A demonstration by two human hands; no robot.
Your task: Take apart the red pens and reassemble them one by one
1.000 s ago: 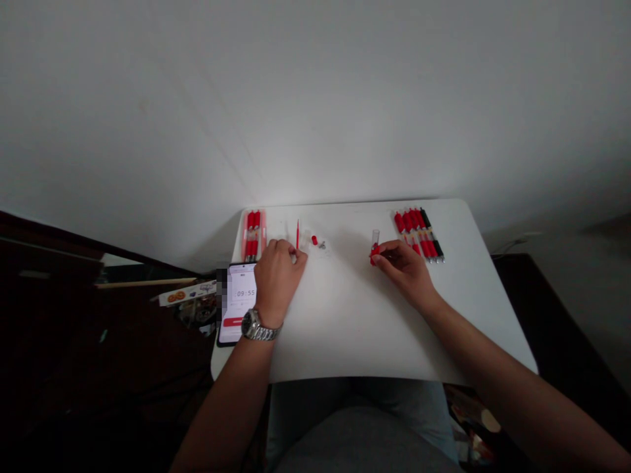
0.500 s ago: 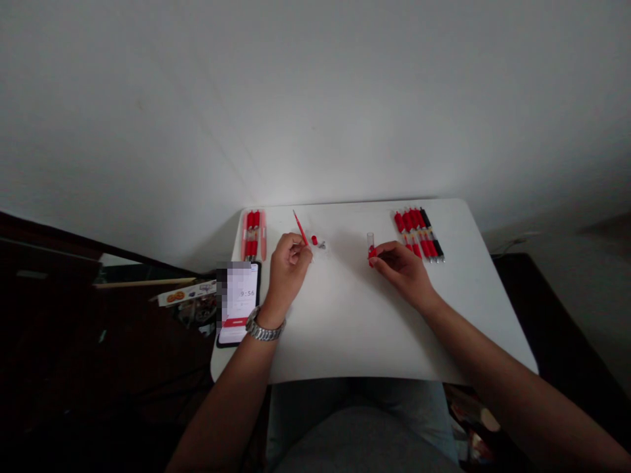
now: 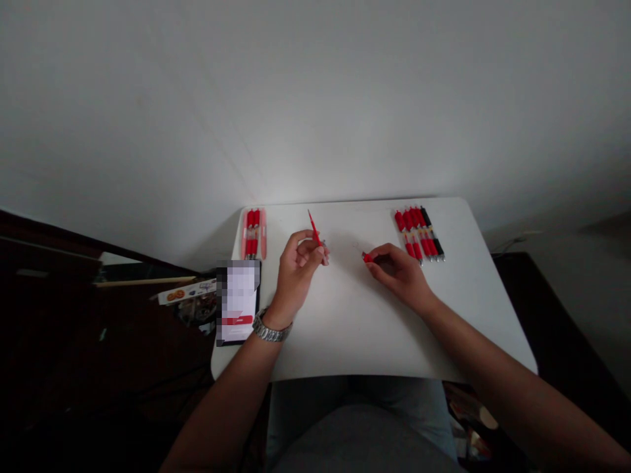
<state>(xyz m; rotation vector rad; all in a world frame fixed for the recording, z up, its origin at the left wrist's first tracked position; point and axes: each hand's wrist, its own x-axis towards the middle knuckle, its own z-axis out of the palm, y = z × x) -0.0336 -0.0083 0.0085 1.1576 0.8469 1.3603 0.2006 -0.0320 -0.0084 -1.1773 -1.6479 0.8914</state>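
A thin red pen refill (image 3: 314,226) points up and away from me, pinched between thumb and fingers of my left hand (image 3: 302,266). My right hand (image 3: 400,272) grips a pen barrel (image 3: 367,257) by its red part; the clear end tilts toward the left. Both hands are just above the white table (image 3: 345,328), apart from each other. Small greyish parts (image 3: 324,243) show partly at the left fingertips; I cannot tell whether they are held or lie behind. A metal watch (image 3: 271,328) is on my left wrist.
Several red pens and a black pen (image 3: 430,233) lie in a row at the right. At the left back, red pens (image 3: 252,235) lie between pink translucent pieces (image 3: 263,233). A phone (image 3: 238,302) lies at the left edge. A wall (image 3: 315,118) rises behind the table.
My left hand has moved right with the refill and now covers the small red piece on the table. The barrel in my right hand has tipped from upright toward the left.
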